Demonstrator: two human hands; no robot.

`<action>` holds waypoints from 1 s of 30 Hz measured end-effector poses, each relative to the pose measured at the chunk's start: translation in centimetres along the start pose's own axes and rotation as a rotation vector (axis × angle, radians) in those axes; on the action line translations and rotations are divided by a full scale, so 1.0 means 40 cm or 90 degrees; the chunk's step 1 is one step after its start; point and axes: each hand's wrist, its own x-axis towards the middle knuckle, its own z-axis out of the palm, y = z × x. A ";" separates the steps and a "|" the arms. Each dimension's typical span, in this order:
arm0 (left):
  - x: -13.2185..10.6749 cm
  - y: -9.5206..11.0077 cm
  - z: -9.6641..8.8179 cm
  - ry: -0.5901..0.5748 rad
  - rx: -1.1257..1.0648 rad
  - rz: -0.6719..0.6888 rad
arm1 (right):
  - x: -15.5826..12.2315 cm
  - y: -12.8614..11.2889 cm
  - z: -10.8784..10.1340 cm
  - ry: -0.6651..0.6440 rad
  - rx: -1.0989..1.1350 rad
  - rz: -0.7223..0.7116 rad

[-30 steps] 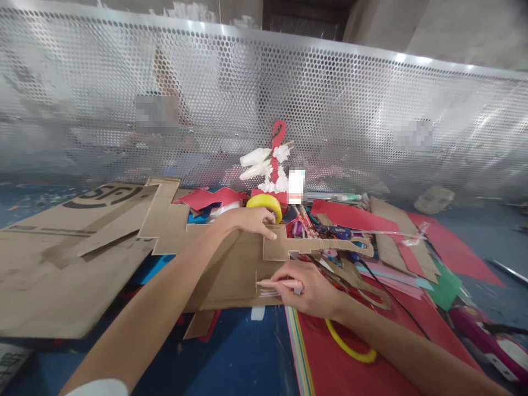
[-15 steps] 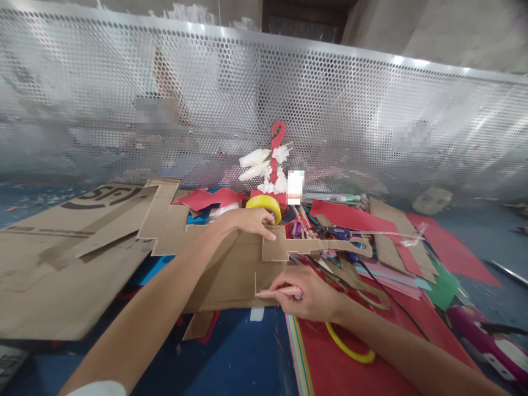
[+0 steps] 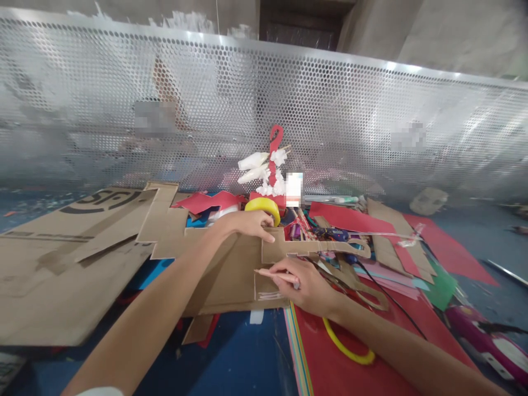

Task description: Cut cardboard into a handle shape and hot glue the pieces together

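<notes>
a person's right hand grips a slim, pale-pink pencil, tip toward nine o'clock, over a flat brown cardboard sheet marked with pale lines, while the left hand, partly open and gripping nothing, rests its thumb on a brown cardboard cutout whose looped strip points to three o'clock. a round yellow tape roll sits just beyond, at twelve o'clock.

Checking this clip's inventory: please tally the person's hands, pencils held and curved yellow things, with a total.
Hands: 2 (left hand, right hand)
Held pencil: 1
Curved yellow things: 2 (ring, partly hidden arc)
Total: 5
</notes>
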 end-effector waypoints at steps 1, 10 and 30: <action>0.000 0.000 0.000 0.000 0.000 0.002 | 0.000 0.000 0.000 0.001 -0.002 0.001; -0.002 0.006 -0.001 0.010 0.025 -0.014 | 0.009 -0.005 -0.002 0.014 -0.010 0.022; -0.002 0.002 0.001 0.010 0.003 -0.018 | 0.003 -0.019 -0.005 -0.028 0.029 0.015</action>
